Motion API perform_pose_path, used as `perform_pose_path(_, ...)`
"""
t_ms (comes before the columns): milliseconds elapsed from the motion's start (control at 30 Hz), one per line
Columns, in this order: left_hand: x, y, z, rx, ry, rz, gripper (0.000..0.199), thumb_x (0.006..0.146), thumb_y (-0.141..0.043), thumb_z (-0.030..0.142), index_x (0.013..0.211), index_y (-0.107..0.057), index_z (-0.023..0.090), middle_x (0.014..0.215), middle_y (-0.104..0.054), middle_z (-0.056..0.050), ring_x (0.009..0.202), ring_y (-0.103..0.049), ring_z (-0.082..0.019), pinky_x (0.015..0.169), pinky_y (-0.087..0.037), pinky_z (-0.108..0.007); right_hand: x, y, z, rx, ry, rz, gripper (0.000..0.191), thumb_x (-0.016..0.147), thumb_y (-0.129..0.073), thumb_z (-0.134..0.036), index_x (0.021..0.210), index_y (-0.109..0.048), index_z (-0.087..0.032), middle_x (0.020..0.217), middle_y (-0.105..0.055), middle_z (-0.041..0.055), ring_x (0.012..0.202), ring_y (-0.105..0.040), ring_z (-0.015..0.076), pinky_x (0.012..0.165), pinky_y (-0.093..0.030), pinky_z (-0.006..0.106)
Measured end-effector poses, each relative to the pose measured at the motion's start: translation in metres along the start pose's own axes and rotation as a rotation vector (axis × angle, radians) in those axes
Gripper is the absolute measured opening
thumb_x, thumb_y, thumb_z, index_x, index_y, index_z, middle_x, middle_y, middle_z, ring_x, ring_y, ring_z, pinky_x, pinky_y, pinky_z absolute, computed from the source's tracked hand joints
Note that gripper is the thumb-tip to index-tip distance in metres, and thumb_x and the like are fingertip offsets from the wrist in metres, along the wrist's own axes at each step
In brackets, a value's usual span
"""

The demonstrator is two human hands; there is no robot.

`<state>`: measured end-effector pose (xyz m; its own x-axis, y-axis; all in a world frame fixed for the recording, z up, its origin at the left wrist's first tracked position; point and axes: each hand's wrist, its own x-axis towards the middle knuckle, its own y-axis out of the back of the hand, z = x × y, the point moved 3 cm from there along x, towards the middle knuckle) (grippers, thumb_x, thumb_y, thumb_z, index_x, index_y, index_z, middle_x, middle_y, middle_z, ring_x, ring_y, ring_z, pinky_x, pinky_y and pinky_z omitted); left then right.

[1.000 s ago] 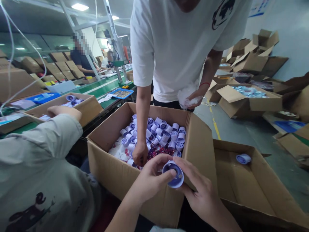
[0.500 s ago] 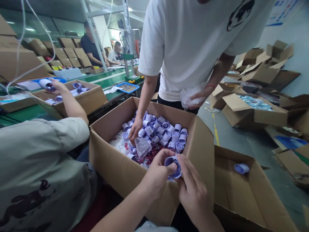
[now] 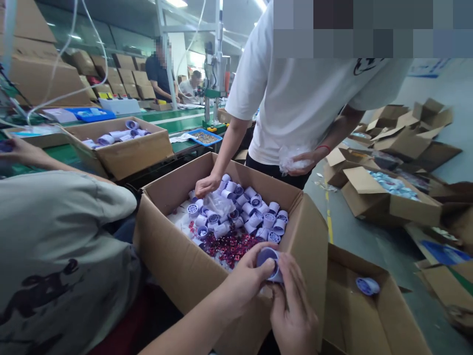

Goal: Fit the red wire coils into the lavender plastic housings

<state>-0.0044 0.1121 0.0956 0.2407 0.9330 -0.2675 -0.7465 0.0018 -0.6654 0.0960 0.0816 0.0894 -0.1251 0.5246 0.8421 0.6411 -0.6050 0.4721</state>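
Observation:
Between my two hands is a lavender plastic cup-shaped part (image 3: 266, 256), its open end facing me. My left hand (image 3: 254, 273) grips its left side, with the thumb pressed into the opening. Around the right side wrap the fingers of my right hand (image 3: 294, 291). Just beyond stands a large cardboard box (image 3: 185, 261) holding many similar lavender parts (image 3: 254, 202) and a heap of small red pieces (image 3: 232, 248). A co-worker's hand (image 3: 208, 186) holds a clear plastic bag (image 3: 220, 204) over them.
At right, a lower cardboard box (image 3: 401, 305) contains one lavender part (image 3: 367, 286). Another box of parts (image 3: 135, 158) sits on the green bench at left, near a seated person's arm (image 3: 40, 159). A blue tray (image 3: 205, 138) lies behind. Open cartons (image 3: 391, 197) crowd the right floor.
The co-worker's hand and bag have lifted, and more red pieces show in the box. The seated person's arm has moved left from the bench box. My hands still hold the part.

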Motion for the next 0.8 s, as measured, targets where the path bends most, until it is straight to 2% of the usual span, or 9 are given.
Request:
perform_pose_path(100,0.001,0.005,0.0,-0.095,0.006,-0.017,0.052,0.047,-0.089,0.031,0.092,-0.066,0.015,0.08,-0.062,-0.003,0.069,-0.054,-0.012,0.062,-0.039,-0.023,-0.001,-0.001,0.0,0.006,0.005,-0.019,0.051,0.093,-0.043,-0.014,0.143,-0.037,-0.024,0.125,-0.061,0.011,0.117,-0.057,0.0256,0.091,-0.053,0.041)
perform_pose_path(167,0.001,0.006,-0.001,-0.083,-0.021,-0.007,0.052,0.044,-0.09,0.029,0.089,-0.067,0.015,0.078,-0.063,-0.003,0.066,-0.054,-0.012,0.061,-0.04,-0.023,-0.003,-0.003,0.003,0.029,-0.018,-0.067,0.053,0.093,-0.042,-0.016,0.145,-0.033,-0.022,0.131,-0.057,0.0131,0.12,-0.055,0.0274,0.089,-0.053,0.043)
perform_pose_path(267,-0.004,0.005,-0.002,0.007,-0.091,-0.008,0.048,0.049,-0.088,0.03,0.09,-0.068,0.016,0.08,-0.064,-0.003,0.069,-0.054,-0.013,0.064,-0.041,-0.024,-0.004,-0.004,0.009,0.097,-0.069,-0.116,0.056,0.091,-0.045,-0.017,0.145,-0.03,-0.021,0.132,-0.055,0.0148,0.121,-0.054,0.028,0.086,-0.055,0.043)
perform_pose_path(400,-0.011,-0.002,0.0,0.073,-0.191,-0.007,0.036,0.055,-0.081,0.022,0.088,-0.069,0.016,0.091,-0.066,-0.004,0.083,-0.055,-0.016,0.073,-0.042,-0.024,0.001,-0.002,0.009,0.187,-0.06,-0.09,0.052,0.089,-0.046,-0.011,0.139,-0.038,-0.021,0.125,-0.057,0.0141,0.117,-0.056,0.0245,0.089,-0.055,0.042)
perform_pose_path(567,-0.01,-0.009,0.002,0.038,-0.199,-0.042,0.029,0.054,-0.073,0.015,0.081,-0.063,0.018,0.084,-0.063,-0.001,0.076,-0.054,-0.015,0.068,-0.04,-0.025,0.008,0.002,0.003,0.185,-0.014,-0.047,0.05,0.088,-0.044,-0.007,0.136,-0.039,-0.017,0.123,-0.054,0.0151,0.12,-0.051,0.0237,0.093,-0.051,0.043)
perform_pose_path(633,-0.009,-0.01,0.0,0.109,-0.242,-0.014,0.025,0.058,-0.067,0.014,0.081,-0.059,0.019,0.084,-0.061,0.0,0.077,-0.053,-0.016,0.069,-0.04,-0.025,0.009,0.002,0.003,0.191,-0.022,-0.065,0.048,0.089,-0.043,-0.011,0.137,-0.038,-0.016,0.124,-0.053,0.0162,0.12,-0.05,0.0246,0.092,-0.051,0.043)
perform_pose_path(800,-0.004,-0.01,-0.016,0.378,-0.359,0.101,0.023,0.066,-0.053,0.01,0.086,-0.053,0.021,0.095,-0.06,-0.003,0.093,-0.053,-0.018,0.085,-0.038,-0.028,0.002,-0.002,0.006,0.181,-0.044,-0.123,0.048,0.09,-0.041,-0.019,0.138,-0.036,-0.015,0.127,-0.052,0.0172,0.12,-0.051,0.026,0.091,-0.051,0.044)
